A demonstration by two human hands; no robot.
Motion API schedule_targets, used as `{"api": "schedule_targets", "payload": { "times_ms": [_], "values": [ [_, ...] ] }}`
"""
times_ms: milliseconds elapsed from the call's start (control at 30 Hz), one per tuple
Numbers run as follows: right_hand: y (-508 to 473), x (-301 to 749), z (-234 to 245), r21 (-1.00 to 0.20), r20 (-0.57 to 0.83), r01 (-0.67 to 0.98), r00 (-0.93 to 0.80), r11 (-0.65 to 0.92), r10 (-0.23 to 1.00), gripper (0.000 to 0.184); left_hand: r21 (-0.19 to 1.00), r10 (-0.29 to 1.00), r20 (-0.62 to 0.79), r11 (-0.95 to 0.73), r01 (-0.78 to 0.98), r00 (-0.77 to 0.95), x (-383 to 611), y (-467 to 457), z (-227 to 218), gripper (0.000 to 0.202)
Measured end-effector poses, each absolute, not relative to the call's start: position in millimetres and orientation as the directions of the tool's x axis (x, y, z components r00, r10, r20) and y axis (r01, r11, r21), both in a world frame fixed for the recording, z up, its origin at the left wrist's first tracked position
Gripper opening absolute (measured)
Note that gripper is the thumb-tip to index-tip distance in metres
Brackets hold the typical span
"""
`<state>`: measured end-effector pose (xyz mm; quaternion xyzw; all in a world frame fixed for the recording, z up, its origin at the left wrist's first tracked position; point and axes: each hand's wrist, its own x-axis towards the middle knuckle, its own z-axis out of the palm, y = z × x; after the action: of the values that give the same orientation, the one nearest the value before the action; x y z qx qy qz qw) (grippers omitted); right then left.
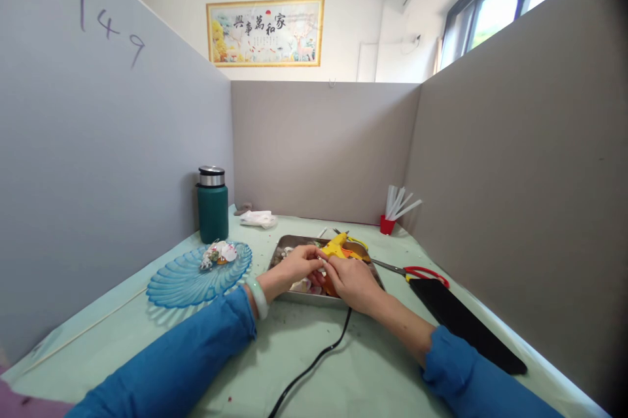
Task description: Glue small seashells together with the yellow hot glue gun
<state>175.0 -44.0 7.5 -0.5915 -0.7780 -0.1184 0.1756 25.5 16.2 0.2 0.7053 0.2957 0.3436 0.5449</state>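
Over a metal tray, my left hand and my right hand meet with fingertips pinched together. Between them is a small whitish piece, mostly covered by the fingers, so its kind is unclear. A yellow hot glue gun lies in the tray just beyond my hands. Shell-like pieces show in the tray below my left hand. A black cord runs from the tray toward me.
A blue scalloped glass plate at left bears a cluster of shells. Behind it stands a green bottle. White plastic lies at the back. Right are red-handled scissors, a black slab and a red cup of white sticks.
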Motion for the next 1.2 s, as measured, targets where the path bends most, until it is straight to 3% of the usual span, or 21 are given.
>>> {"api": "schedule_targets", "payload": {
  "times_ms": [1200],
  "values": [
    [-42.0, 177.0, 4.3, -0.007, 0.423, 0.954, -0.270, 0.301, 0.865, 0.050, 0.961, 0.786, 0.151, -0.258, 0.096, 0.600, 25.4, 16.9, -0.6, 0.014]
  ]
}}
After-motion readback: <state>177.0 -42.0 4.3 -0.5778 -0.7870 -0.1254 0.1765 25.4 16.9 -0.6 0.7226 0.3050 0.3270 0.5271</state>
